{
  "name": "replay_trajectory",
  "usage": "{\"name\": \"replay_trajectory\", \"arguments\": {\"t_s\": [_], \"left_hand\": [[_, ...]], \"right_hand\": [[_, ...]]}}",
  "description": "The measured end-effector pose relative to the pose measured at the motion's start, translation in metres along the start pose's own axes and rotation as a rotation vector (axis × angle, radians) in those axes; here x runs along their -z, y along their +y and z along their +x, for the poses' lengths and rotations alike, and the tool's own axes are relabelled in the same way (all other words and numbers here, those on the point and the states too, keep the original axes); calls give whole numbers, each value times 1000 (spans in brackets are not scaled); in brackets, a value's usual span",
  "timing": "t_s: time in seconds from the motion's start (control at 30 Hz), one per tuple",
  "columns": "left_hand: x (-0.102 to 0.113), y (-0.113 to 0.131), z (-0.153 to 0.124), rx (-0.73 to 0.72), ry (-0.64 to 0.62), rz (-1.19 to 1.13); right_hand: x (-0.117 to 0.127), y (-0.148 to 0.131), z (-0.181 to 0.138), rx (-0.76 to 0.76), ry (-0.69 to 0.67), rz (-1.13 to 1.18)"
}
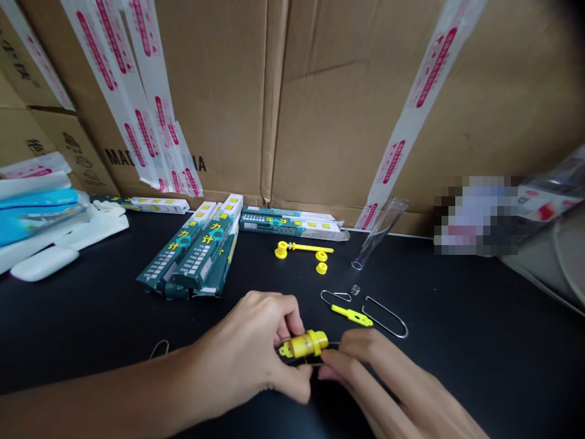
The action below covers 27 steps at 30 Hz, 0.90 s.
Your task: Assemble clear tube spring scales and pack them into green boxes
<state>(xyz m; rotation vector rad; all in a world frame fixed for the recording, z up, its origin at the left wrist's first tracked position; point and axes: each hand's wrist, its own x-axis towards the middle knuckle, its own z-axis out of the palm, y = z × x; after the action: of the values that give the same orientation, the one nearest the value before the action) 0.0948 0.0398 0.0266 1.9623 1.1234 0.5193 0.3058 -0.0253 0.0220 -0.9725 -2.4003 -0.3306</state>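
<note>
Between the thumb and fingers of my left hand [260, 347] is a spring scale's yellow end [305, 345], its cap pointing right. The rest of that spring scale is hidden. My right hand [381, 375] is closed on a thin metal wire [315, 364] at the cap; the fingertips partly cover it. Beyond my hands lie a flat yellow hook piece [351, 315] with a bent wire hook, a wire loop [388, 320] and a small spring [355, 290]. Another wire hook [159, 348] shows beside my left forearm; I cannot tell what it joins.
Farther back are a yellow rod [311, 248], yellow caps [321, 268] and a clear tube [379, 235]. Spring scale boxes [201, 244] lie left of them, more boxes [292, 224] against the cardboard wall [219, 91]. A white case [44, 263] and packets [41, 210] sit far left.
</note>
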Motion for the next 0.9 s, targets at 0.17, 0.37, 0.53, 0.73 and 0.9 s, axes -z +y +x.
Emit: {"name": "replay_trajectory", "arguments": {"t_s": [0.17, 0.37, 0.53, 0.73, 0.9], "left_hand": [[6, 5, 0, 14, -65, -36], [9, 10, -1, 90, -66, -65], [10, 13, 1, 120, -58, -74], [9, 14, 1, 144, -53, -78], [7, 15, -1, 148, -35, -83]], "right_hand": [[-4, -1, 2, 75, 116, -64], [-15, 0, 0, -108, -29, 233], [-13, 2, -1, -256, -98, 432], [-3, 3, 7, -344, -99, 580], [-5, 5, 6, -482, -125, 665]]}}
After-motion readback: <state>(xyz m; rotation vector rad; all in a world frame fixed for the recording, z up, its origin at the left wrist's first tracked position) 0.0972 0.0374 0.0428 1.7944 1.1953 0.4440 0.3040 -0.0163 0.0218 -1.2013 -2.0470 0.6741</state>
